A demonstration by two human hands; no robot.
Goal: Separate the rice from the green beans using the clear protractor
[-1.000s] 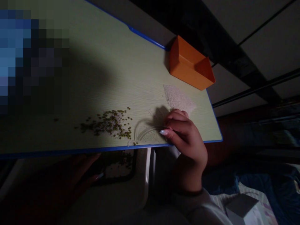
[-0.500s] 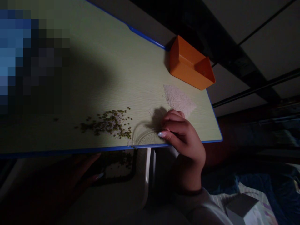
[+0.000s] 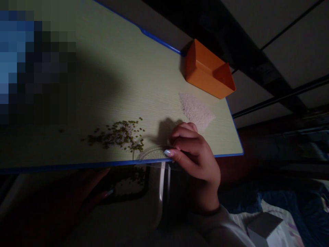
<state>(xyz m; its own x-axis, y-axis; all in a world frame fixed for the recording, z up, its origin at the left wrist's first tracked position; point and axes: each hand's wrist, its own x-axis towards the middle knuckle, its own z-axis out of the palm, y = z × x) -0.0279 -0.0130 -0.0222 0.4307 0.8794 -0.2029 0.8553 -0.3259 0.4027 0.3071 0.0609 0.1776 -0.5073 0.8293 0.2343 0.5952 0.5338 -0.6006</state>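
My right hand (image 3: pixel 192 154) is closed on a clear plastic protractor (image 3: pixel 151 153) that lies flat at the near edge of the pale green table (image 3: pixel 115 68). The protractor's left end touches a scatter of green mung beans (image 3: pixel 119 135) mixed with some white rice. A separate pile of white rice (image 3: pixel 196 109) lies just beyond my right hand. Below the table edge, in deep shadow, my left hand (image 3: pixel 87 195) holds a dark tray (image 3: pixel 131 185) with rice and beans in it.
An orange plastic box (image 3: pixel 209 73) stands at the table's far right corner. The table has a blue rim (image 3: pixel 159 40). A blurred blue patch covers the upper left. A white table leg (image 3: pixel 163 192) runs down under the edge. Patterned bedding (image 3: pixel 282 223) lies at lower right.
My right hand has slid the protractor to the left and toward the near edge, closer to the beans. The left hand and tray have stayed in place.
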